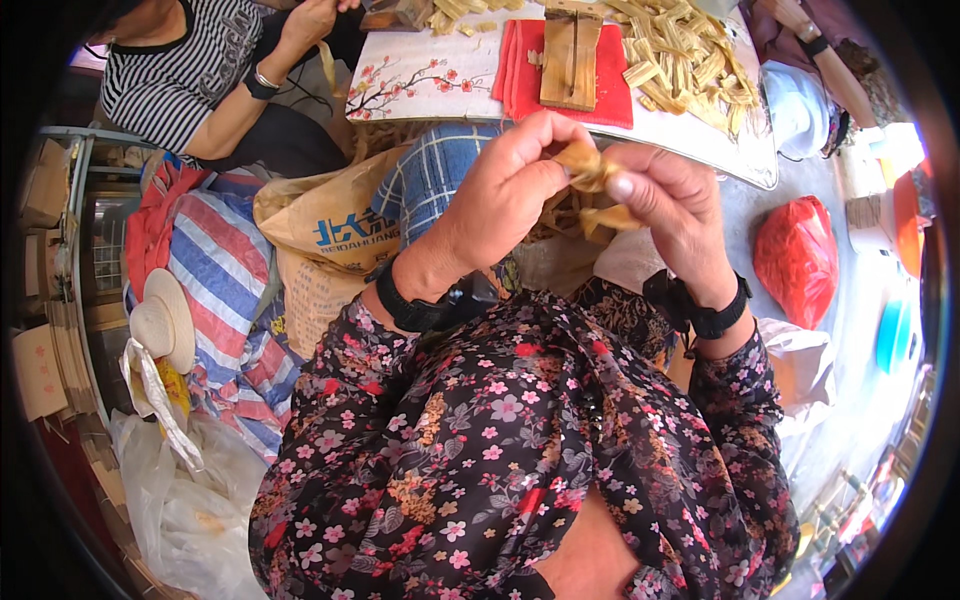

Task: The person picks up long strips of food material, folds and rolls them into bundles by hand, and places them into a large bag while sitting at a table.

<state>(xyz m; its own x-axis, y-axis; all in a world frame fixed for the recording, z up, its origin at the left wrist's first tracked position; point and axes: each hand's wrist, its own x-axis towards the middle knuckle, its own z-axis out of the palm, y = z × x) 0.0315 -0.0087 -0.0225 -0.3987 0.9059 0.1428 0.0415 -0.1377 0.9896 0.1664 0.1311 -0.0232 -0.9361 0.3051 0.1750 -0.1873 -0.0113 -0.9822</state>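
Observation:
Just in front of my chest, a tan, leaf-like strip [590,170] is bent into a small fold or knot between my two hands. My left hand [515,185] pinches it with thumb and fingertips from the left. From the right, the thumb and fingers of my right hand [680,205] are closed on the same strip, and a loose end hangs below them. Beyond my hands, a wooden block [570,62] with a long, dark central slot lies on a folded red cloth [612,92]. Beside it is a heap of similar tan strips [695,65].
The white table [420,65] has a flower print. A person in a striped top [190,75] works at the far left; another person's arm [835,75] shows far right. A brown sack [330,215], striped bags [215,260], a straw hat [165,320] and a red plastic bag [797,262] surround me.

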